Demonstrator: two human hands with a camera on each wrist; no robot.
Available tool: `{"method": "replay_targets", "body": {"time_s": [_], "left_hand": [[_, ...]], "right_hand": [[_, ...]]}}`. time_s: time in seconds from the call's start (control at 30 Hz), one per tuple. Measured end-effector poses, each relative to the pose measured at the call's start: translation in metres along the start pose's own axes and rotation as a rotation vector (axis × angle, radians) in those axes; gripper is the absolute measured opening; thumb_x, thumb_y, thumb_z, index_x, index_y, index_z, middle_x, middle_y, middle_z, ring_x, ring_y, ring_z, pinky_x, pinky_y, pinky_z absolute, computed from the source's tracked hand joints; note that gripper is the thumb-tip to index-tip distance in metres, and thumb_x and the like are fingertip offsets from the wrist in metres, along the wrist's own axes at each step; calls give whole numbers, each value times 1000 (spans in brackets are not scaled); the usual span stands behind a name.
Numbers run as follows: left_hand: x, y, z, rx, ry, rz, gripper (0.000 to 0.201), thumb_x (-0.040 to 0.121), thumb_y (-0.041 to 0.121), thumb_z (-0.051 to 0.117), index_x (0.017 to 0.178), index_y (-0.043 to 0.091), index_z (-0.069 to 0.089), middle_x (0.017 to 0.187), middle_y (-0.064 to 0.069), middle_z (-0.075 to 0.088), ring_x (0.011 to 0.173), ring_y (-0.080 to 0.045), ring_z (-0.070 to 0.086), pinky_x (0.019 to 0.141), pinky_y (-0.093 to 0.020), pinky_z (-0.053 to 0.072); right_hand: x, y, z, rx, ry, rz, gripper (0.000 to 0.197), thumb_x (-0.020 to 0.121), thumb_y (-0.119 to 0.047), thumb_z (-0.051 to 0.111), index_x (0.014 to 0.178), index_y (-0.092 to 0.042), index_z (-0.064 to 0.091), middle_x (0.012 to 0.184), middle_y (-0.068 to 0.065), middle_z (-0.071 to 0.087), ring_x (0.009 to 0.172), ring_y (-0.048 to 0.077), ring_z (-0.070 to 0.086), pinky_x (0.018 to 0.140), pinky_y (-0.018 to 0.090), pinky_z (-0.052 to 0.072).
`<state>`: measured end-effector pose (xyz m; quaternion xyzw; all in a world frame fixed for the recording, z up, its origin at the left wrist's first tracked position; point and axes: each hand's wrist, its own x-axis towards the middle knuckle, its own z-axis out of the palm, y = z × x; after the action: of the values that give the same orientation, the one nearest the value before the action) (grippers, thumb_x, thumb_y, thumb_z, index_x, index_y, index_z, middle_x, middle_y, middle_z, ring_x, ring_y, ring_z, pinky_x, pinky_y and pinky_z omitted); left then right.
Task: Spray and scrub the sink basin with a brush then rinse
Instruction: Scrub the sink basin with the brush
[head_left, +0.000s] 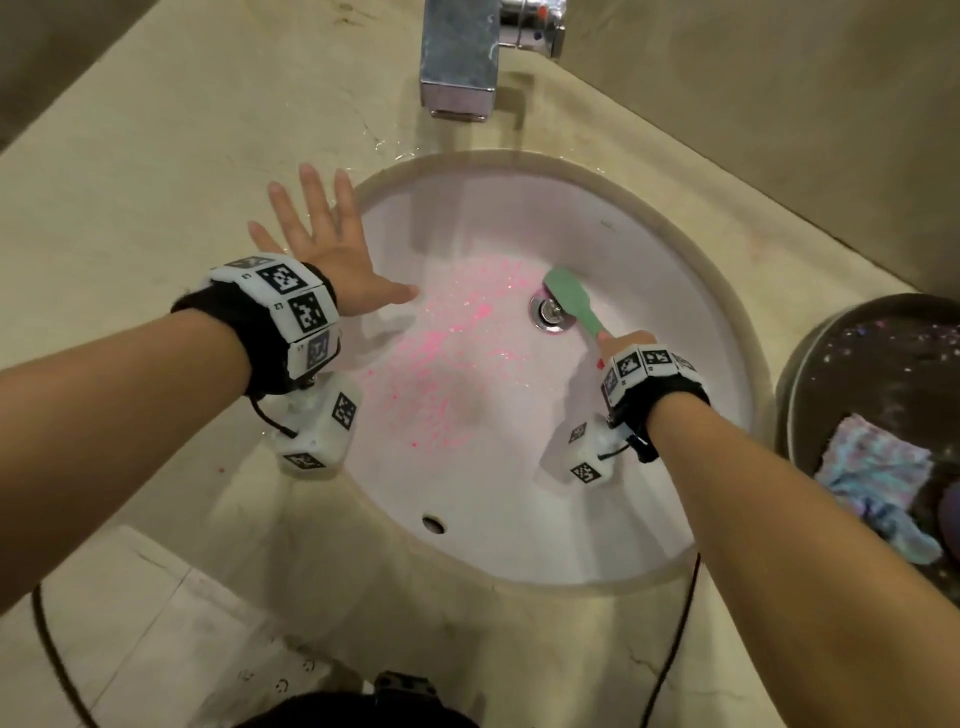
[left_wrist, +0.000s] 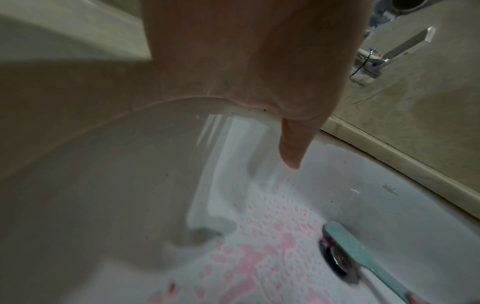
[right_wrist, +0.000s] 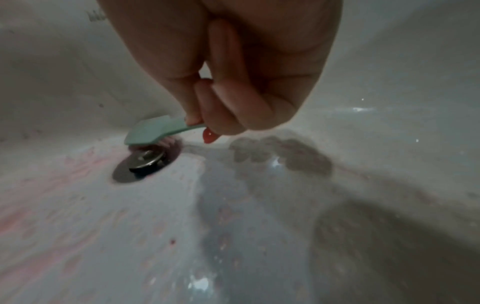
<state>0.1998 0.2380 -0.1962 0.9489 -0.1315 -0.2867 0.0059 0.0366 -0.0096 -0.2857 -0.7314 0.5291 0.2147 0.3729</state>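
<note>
A white oval sink basin (head_left: 639, 249) is set into a beige counter, with pink spray droplets (head_left: 441, 364) spread over its left floor. My right hand (head_left: 626, 345) grips the handle of a green brush (head_left: 574, 299), whose head rests bristles down at the metal drain (head_left: 548, 312). The right wrist view shows the brush (right_wrist: 153, 131) over the drain plug (right_wrist: 144, 161), fingers curled round the handle. My left hand (head_left: 322, 244) lies flat with spread fingers on the counter at the basin's left rim, its thumb out over the basin.
A chrome faucet (head_left: 460, 57) stands at the back over the basin. A dark round bowl (head_left: 852, 364) with a pale blue cloth (head_left: 878, 478) sits on the counter at the right. An overflow hole (head_left: 432, 525) marks the basin's near wall. A black cable (head_left: 675, 639) hangs at the front.
</note>
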Motion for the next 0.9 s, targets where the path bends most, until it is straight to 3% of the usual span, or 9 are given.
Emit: {"method": "replay_targets", "body": {"time_s": [0.1,0.2,0.3,0.43,0.6,0.67,0.77,0.83,0.9], "left_hand": [[0,-1,0,-3,1,6,124,72,71,57,143,18,-30,148,-11,-37,136,-40,-30,108,-61,-12],[-1,0,0,-7,5,8,125,72,70,58,143,18,-30,148,-11,-37,136,-39,-30,107,-62,-12],[-2,0,0,-3,-2,13,125,72,70,57,142,17,-31,147,-12,-39,136,-40,-31,106,-62,-12],[-2,-1,-1,5,-9,18,124,73,71,56,142,17,-31,147,-12,-39,136,-40,-31,107,-62,-12],[0,-1,0,12,-10,14,125,72,71,57,142,18,-32,146,-12,-40,135,-40,-31,107,-62,-12],[1,-2,1,15,-9,15,125,72,71,57,141,18,-33,146,-12,-40,135,-40,-32,106,-62,-12],[1,-2,1,17,-7,16,125,72,71,57,141,18,-33,146,-12,-40,135,-40,-31,106,-62,-13],[0,-1,0,17,-12,14,125,72,71,57,141,18,-33,146,-12,-40,135,-40,-32,106,-62,-13],[-1,-1,-1,15,-18,15,125,73,71,57,141,18,-33,146,-12,-40,135,-40,-32,106,-62,-13]], "right_hand": [[-15,15,-10,-161,111,38,38,95,-44,43,86,-12,62,85,8,67,68,22,60,53,22,37],[-21,40,-8,-121,21,109,21,97,-36,44,85,-21,53,72,6,62,65,21,59,55,25,45],[-29,48,-10,57,19,273,45,93,-41,47,65,-7,58,44,1,58,46,18,48,47,24,36],[-45,40,-7,-20,-220,317,46,98,-32,44,60,-7,48,48,1,48,30,11,38,34,19,29],[-27,39,-15,104,-128,181,32,99,-26,43,68,-20,39,72,-1,44,62,10,44,61,20,41],[-25,36,-19,204,-126,200,29,99,-23,43,70,-21,39,76,-2,45,65,10,47,58,19,46],[-40,25,-13,182,-188,285,33,99,-27,44,69,-12,46,63,1,47,42,12,46,35,18,36],[-50,20,-9,118,-270,335,37,98,-29,47,69,-6,47,47,0,47,22,9,35,30,13,28],[-59,20,-9,8,-350,335,40,98,-32,48,67,-5,50,35,-2,44,19,9,30,34,14,28]]}}
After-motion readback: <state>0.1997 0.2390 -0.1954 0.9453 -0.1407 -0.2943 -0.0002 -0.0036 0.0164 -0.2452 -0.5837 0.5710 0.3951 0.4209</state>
